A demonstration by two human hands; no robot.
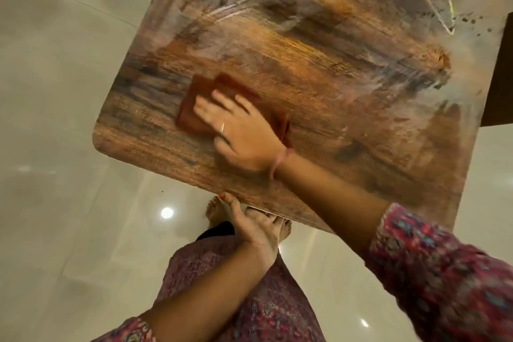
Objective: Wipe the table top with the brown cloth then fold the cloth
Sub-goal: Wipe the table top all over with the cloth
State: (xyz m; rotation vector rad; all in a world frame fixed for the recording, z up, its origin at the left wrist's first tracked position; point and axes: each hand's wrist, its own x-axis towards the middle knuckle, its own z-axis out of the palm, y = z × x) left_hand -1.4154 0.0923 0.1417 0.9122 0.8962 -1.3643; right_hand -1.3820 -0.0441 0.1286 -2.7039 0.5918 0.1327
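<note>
Pressing brown cloth (194,108) flat under right hand (238,130).

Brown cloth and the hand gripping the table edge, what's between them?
Head view: only bare table top lies between the cloth and the left hand.

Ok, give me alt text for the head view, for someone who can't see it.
The right hand presses flat on a brown cloth near the table top's near-left corner. The left hand grips the table's near edge, above a pale tiled floor.
</note>
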